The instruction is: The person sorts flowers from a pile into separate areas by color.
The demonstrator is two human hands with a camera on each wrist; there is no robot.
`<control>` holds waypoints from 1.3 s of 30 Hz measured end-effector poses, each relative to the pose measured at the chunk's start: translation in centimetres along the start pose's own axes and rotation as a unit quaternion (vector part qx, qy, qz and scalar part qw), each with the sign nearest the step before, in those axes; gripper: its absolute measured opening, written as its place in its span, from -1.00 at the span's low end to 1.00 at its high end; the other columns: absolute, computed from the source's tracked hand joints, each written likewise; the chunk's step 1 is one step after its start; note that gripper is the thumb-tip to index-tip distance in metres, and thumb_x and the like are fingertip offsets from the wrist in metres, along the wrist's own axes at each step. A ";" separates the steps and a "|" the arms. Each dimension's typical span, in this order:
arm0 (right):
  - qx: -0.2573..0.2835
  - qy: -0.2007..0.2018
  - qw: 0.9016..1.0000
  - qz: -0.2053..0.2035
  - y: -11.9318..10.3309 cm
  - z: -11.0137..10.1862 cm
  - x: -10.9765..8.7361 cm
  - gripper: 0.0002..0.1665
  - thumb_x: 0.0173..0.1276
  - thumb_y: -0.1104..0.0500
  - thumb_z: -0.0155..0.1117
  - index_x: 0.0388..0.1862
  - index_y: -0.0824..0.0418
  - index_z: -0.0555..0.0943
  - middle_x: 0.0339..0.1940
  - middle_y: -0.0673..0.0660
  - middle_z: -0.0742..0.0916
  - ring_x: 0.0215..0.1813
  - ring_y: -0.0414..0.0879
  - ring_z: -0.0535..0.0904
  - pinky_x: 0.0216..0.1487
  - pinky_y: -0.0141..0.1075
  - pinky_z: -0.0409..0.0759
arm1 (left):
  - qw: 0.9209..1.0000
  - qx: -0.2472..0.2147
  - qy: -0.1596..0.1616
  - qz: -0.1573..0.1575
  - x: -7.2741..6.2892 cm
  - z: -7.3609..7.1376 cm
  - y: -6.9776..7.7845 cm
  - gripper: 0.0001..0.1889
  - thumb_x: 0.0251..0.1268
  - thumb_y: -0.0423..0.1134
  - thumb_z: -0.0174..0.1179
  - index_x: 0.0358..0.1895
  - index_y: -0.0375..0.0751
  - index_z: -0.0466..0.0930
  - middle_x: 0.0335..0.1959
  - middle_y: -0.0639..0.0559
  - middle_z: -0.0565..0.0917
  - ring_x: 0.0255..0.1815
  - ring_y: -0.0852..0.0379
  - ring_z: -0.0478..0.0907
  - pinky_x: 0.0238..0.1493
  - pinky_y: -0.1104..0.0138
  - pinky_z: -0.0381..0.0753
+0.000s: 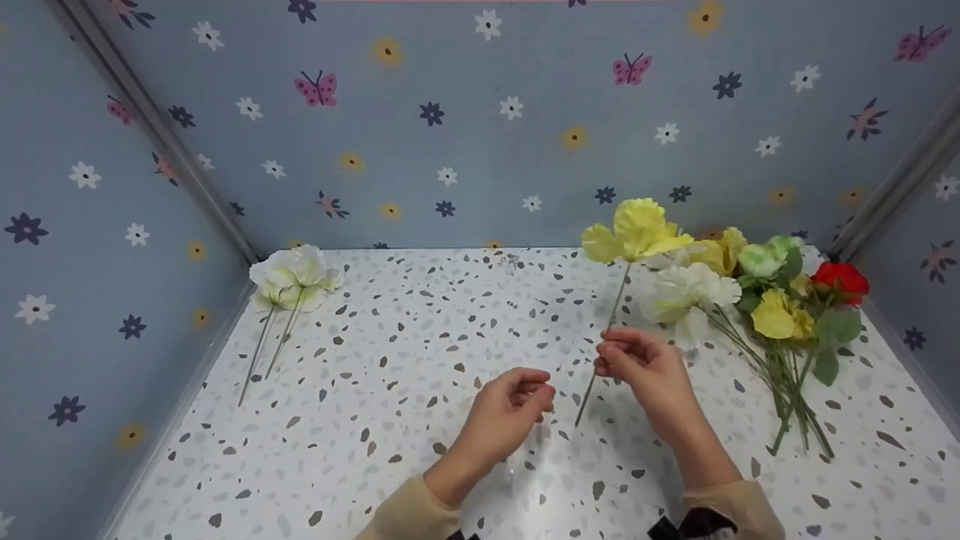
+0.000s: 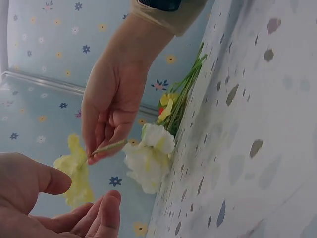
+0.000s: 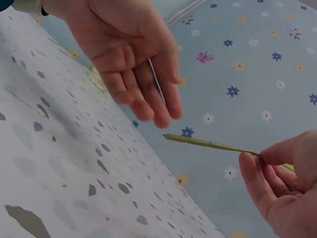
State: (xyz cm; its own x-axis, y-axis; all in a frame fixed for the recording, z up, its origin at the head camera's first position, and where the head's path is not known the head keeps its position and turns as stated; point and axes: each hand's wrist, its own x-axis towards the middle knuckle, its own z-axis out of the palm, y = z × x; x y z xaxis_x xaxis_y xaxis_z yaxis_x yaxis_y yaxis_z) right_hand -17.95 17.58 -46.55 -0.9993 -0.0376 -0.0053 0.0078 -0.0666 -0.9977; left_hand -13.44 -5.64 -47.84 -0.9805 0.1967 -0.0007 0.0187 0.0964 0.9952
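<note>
Between thumb and fingers my right hand (image 1: pixel 649 375) pinches the green stem of a yellow artificial flower (image 1: pixel 637 232), its bloom up and the stem's lower end slanting toward my left hand. In the right wrist view the bare stem end (image 3: pixel 198 143) sticks out past the pinching fingers. My left hand (image 1: pixel 504 412) hovers to the left of that stem end, fingers loosely bent and thumb apart, with nothing in it. The left wrist view shows a gap between the left thumb (image 2: pixel 54 181) and its fingers, the yellow bloom lying behind them.
At the right lies a bunch of artificial flowers: white (image 1: pixel 690 292), yellow (image 1: pixel 780 315), pale green (image 1: pixel 769 256) and red (image 1: pixel 841 283), stems toward me. White flowers (image 1: pixel 296 277) lie at the far left. Patterned panels (image 1: pixel 480 150) enclose the speckled table (image 1: pixel 420 337) behind and at both sides.
</note>
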 end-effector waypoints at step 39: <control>-0.004 -0.099 0.995 -0.020 1.1 2.1 -0.9 -0.70 0.59 0.37 0.37 0.19 0.52 0.62 -0.05 0.36 0.77 -0.10 0.00 0.81 0.03 -0.13 0.84 | 0.990 0.131 -0.036 0.050 -0.1 -0.1 -0.4 -0.92 0.45 -0.39 0.39 -0.13 -0.28 0.84 -0.32 0.05 0.83 -0.33 0.23 0.73 -0.30 0.43 0.71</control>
State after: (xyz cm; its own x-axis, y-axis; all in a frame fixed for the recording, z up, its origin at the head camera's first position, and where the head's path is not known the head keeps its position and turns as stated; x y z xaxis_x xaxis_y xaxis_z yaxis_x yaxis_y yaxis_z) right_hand -17.00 15.41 -47.48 -0.9719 -0.2309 0.0463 -0.0322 -0.0645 -0.9974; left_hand -13.36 -5.84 -48.21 -0.9548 0.2866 0.0793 0.1734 0.3199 0.9314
